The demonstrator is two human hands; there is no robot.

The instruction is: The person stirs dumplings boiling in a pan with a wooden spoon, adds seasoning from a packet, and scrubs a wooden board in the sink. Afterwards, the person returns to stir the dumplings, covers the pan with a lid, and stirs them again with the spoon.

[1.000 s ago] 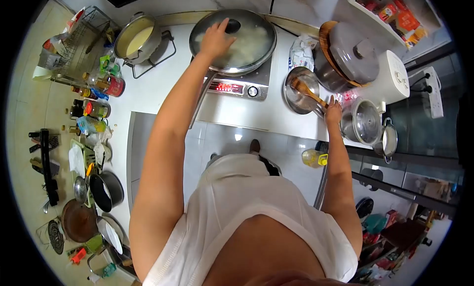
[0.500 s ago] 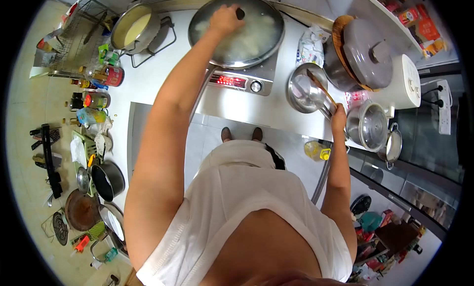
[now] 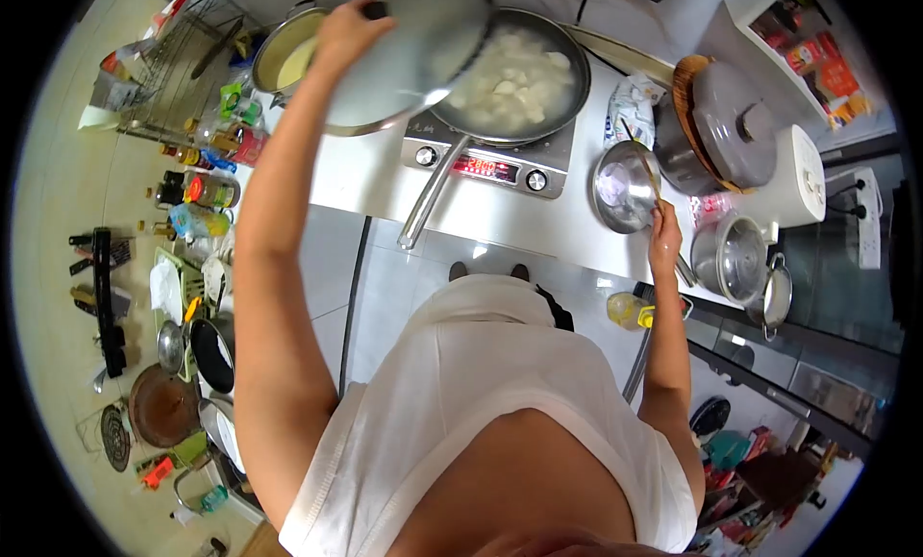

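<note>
My left hand (image 3: 351, 36) grips the black knob of a large glass lid (image 3: 409, 62), raised and tilted to the left of the frying pan. The frying pan (image 3: 433, 192), with its long metal handle toward me, sits on the induction cooker (image 3: 423, 134). Pale pieces of food (image 3: 519, 91) lie in cloudy, steaming liquid inside it. At the right, my right hand (image 3: 665, 238) is closed on a slim wooden-handled utensil (image 3: 656, 180), which rests over a shiny metal bowl (image 3: 615, 209). Something whitish is in that bowl; the utensil's kind cannot be made out.
Left of the lid stands a pot (image 3: 264, 67) of yellowish liquid, partly covered by my arm. Jars and bottles (image 3: 212, 190) line the left side. A grey lidded pot (image 3: 731, 124), a white appliance (image 3: 793, 177) and a smaller lidded pot (image 3: 726, 259) crowd the right.
My left hand has lifted the lid off the frying pan and moved it left, uncovering the food. My right hand still holds the utensil at the bowl, now more upright.
</note>
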